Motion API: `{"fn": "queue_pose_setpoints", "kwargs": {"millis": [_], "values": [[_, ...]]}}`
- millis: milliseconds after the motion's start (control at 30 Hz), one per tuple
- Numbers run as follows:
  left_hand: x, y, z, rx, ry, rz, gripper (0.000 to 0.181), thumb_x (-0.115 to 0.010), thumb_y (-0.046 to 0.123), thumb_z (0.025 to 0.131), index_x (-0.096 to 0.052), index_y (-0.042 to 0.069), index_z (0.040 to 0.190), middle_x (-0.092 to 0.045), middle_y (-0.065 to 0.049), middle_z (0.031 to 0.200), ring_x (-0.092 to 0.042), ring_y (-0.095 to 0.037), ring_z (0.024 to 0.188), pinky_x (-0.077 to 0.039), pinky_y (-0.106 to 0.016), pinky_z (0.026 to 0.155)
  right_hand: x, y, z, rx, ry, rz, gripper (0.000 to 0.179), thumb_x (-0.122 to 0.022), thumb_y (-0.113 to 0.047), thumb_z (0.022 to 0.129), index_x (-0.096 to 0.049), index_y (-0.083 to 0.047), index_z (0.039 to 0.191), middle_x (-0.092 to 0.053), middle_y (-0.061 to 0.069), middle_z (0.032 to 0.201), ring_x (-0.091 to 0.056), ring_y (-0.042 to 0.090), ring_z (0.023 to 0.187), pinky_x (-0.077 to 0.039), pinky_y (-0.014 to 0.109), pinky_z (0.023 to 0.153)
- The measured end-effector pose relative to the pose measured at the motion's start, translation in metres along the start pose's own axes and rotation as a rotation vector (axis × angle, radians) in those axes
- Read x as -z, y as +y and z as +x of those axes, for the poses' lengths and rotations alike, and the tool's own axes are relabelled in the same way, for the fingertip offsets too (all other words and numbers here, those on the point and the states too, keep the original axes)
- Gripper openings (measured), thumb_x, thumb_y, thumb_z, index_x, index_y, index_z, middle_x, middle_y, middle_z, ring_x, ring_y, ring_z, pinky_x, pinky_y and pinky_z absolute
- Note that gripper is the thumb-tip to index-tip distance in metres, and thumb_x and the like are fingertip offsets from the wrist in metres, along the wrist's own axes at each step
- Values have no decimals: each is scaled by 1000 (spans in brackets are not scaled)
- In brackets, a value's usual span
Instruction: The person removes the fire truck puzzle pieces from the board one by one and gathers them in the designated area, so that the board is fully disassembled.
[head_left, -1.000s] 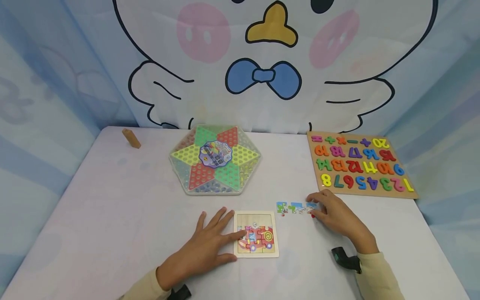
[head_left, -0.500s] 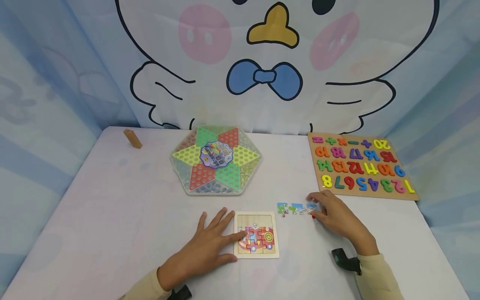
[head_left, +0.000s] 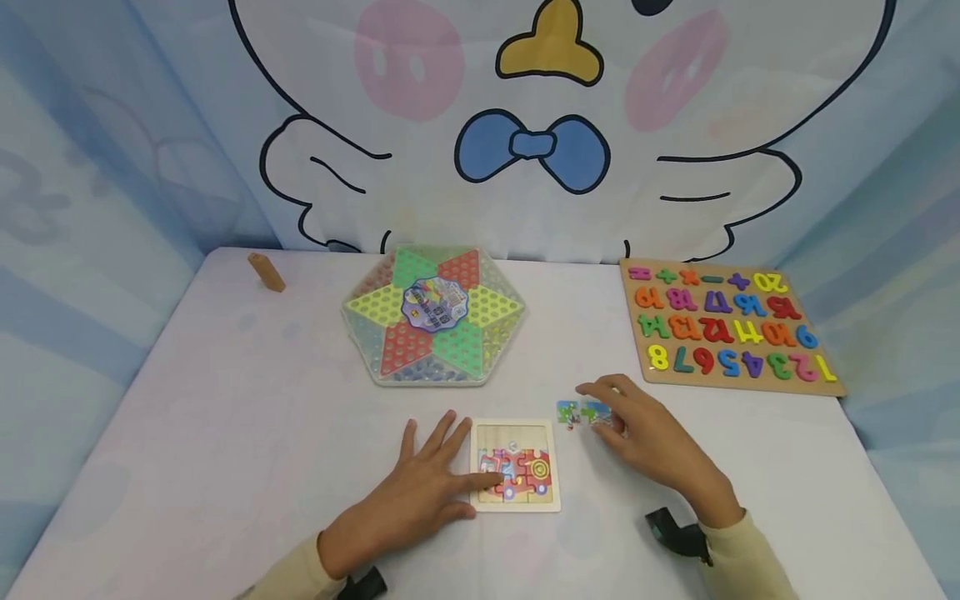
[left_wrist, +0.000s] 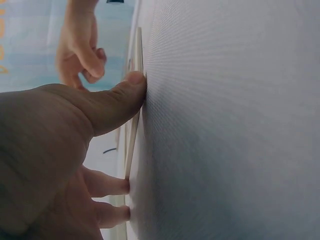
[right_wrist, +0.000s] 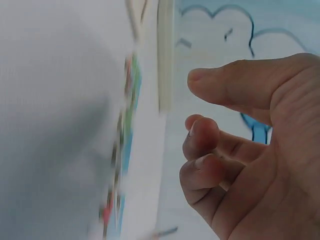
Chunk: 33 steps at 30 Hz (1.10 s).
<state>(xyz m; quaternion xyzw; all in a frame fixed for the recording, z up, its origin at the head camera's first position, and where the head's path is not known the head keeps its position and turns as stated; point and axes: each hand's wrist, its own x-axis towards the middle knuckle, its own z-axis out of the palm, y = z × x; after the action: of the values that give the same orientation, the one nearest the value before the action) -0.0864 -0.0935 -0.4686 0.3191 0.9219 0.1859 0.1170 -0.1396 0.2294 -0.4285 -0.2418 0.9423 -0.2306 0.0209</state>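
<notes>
A small wooden jigsaw tray point(head_left: 556, 492) lies on the table with a red vehicle picture point(head_left: 528, 475) partly assembled in it. My left hand point(head_left: 408, 492) is spread at its left side. The index finger reaches over the picture, and the thumb point(left_wrist: 127, 87) touches the tray's edge. To the right of the tray, loose jigsaw pieces point(head_left: 567, 413) lie in a row. Above this row hovers my right hand point(head_left: 648, 437), hiding some of it in the head view. In the right wrist view its thumb point(right_wrist: 225, 85) and bent fingers point(right_wrist: 202, 145) are apart with nothing between them.
A hexagonal Chinese checkers box point(head_left: 433, 367) stands at the back middle. At the back right is a number board point(head_left: 720, 377) with coloured digits. A small wooden block point(head_left: 267, 272) is at the back left. A printed curtain point(head_left: 570, 225) hangs behind the table.
My right hand has moved left along the row of pieces, from the right-hand piece toward the tray. The left hand has stayed at the tray. The head view has tilted slightly.
</notes>
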Motion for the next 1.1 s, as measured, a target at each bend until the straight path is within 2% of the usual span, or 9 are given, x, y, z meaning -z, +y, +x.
{"fn": "queue_pose_setpoints", "kwargs": {"millis": [233,333,467,600,767,900,1100], "values": [[2,1,-1,-2,-6,6,45,-71,36,95,-63,43,139,-29,-23,163,-13,-46,153,-14,-81,107,-24,-46,16,151,-193,15,43,-75,-11,92,-64,-9,134,-59,8,128,-49,2,71,-47,24,64],[3,0,-1,-7,-4,6,45,-70,36,96,-63,43,139,-28,-22,164,-12,-45,154,-14,-81,107,-34,-58,26,206,-239,27,42,-73,-10,92,-65,-8,134,-60,6,126,-49,4,69,-46,23,63],[3,-1,-2,-31,11,-5,45,-71,35,95,-63,41,139,-27,-23,164,-12,-46,153,-14,-83,105,-46,-66,32,250,-257,33,41,-70,-3,89,-66,-8,130,-61,5,119,-49,6,64,-45,22,59],[2,0,-2,-53,26,-12,45,-71,33,95,-64,40,139,-28,-25,163,-13,-47,153,-15,-84,104,-54,-68,33,267,-274,23,40,-69,-1,88,-67,-9,127,-61,4,115,-52,7,68,-47,24,62],[3,0,-2,-50,14,-14,45,-70,34,96,-62,40,141,-24,-19,166,-11,-46,154,-14,-83,105,-58,-69,32,264,-281,15,38,-70,-1,89,-67,-8,126,-59,4,114,-55,8,72,-49,26,65],[6,-2,-3,-55,-29,-37,44,-68,33,98,-62,41,141,-22,-16,168,-7,-45,154,-12,-83,106,-58,-69,32,261,-283,32,38,-70,0,88,-68,-8,126,-59,3,112,-54,8,73,-48,25,66],[15,-8,-5,-66,-121,-131,37,-65,28,100,-67,40,136,-17,-15,169,1,-44,155,-5,-83,107,-60,-67,32,267,-284,72,41,-67,3,86,-68,-7,126,-57,1,109,-54,8,75,-49,25,69]]}}
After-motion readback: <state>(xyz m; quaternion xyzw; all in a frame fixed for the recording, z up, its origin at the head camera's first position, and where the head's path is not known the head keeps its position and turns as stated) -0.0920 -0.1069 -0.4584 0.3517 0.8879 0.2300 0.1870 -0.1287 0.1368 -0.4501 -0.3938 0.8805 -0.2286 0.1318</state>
